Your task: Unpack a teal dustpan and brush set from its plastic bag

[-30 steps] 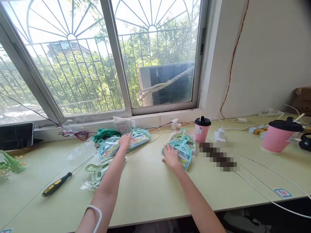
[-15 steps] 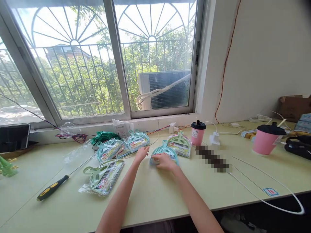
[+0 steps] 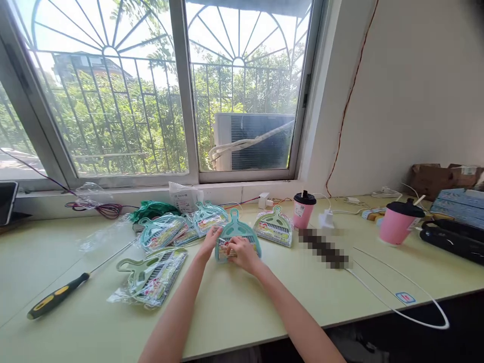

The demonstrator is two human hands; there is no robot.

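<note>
A light-blue mini dustpan and brush set [image 3: 237,231] stands tilted up on the table in front of me, its handle pointing toward the window. My left hand [image 3: 209,245] grips its left edge, thumb and fingers closed on the rim. Across its lower front lies my right hand [image 3: 244,256], fingers bent and closed on the packaged brush and card. Right of it rests a green dustpan set [image 3: 275,227]. To the left, several blue dustpan sets [image 3: 162,232] overlap. Nearer to me on that side is a green dustpan set [image 3: 153,277] in clear plastic.
A screwdriver [image 3: 58,296] with a black and yellow handle lies at the left. Pink cups [image 3: 303,212] with black lids stand on the right side. A white cable [image 3: 401,315] loops past the front edge. Green plastic [image 3: 154,210] is bunched near the window sill [image 3: 260,190].
My left hand has moved onto the blue dustpan's left edge. The dustpan is now tilted up more, showing its front. My view has shifted slightly to the right.
</note>
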